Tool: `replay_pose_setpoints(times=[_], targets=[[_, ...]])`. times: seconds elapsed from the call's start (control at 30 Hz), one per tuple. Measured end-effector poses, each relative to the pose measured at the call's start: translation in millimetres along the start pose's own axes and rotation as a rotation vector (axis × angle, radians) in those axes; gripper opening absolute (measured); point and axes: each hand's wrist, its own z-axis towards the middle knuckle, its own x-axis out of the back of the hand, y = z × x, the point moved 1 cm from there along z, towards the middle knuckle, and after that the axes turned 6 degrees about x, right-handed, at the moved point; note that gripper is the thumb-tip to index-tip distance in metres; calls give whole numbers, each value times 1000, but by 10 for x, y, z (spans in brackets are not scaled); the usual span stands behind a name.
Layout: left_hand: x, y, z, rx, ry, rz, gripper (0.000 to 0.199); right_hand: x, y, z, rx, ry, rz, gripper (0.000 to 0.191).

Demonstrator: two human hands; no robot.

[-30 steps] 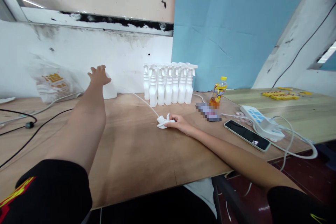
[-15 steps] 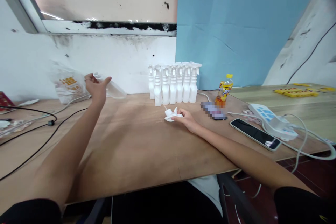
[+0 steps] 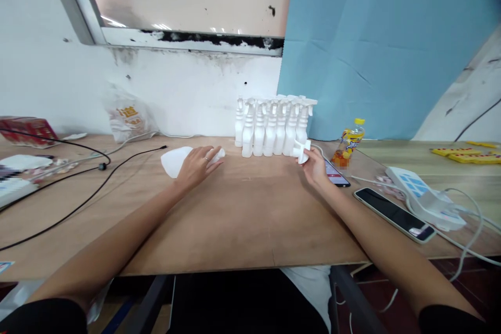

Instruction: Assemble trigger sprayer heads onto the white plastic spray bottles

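Observation:
My left hand [image 3: 198, 167], a ring on one finger, is closed around a white plastic bottle [image 3: 173, 161]. The bottle lies tilted on its side, its neck toward the right and its wide base toward the left. My right hand [image 3: 316, 168] grips a white trigger spray head [image 3: 301, 151], raised over the table in front of the right end of a row. That row is a tight group of several white spray bottles [image 3: 270, 133] standing upright near the wall, each visible one with a trigger head on.
Right of my right hand are a phone [image 3: 337, 175], a drink bottle with a yellow cap [image 3: 349, 142], a second phone [image 3: 395, 214] and a white power strip [image 3: 425, 198] with cables. On the left lie a black cable [image 3: 97, 188], a plastic bag [image 3: 127, 117] and a red box [image 3: 31, 130].
My left hand has brought the bottle right and down, from upper left toward the table's middle. My right hand has moved right and slightly up with the spray head. The view has shifted left.

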Motion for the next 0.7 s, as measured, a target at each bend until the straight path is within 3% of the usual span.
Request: replay_pose_setpoints(times=[0.47,0.7], targets=[[-127,97,-162,-42,-49,5,37,-30,27,-36,0,-53,38,26],[-226,302,-207,-114,-24,-36,47,-224,117,-271,-75,-200,-38,38]])
